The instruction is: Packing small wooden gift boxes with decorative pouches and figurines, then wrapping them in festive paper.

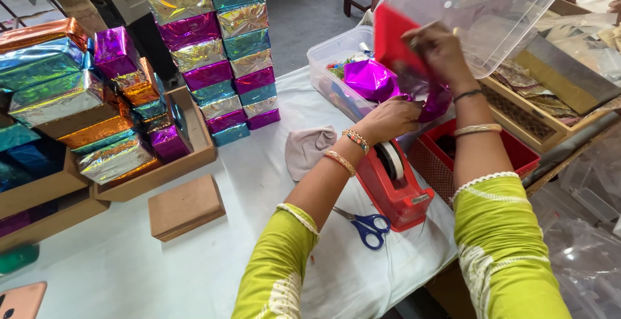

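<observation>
My left hand [388,120] reaches toward a clear plastic bin [330,54] and pinches the edge of a shiny purple foil sheet [370,78] lying in it. My right hand [438,50] is raised higher and grips a red sheet [391,34] together with a strip of purple foil [432,99] that hangs below it. The bin's clear lid [479,8] stands tilted up behind my right hand. A red tape dispenser [394,186] sits under my forearms, and blue-handled scissors [369,227] lie beside it on the white table cover [194,274].
Foil-wrapped boxes are stacked in a tall column [220,47] and in wooden trays [155,170] at the left. A plain brown box [185,206] and a folded beige cloth [307,149] lie on the cover. A red basket [511,151] and a wooden tray [550,118] stand at the right.
</observation>
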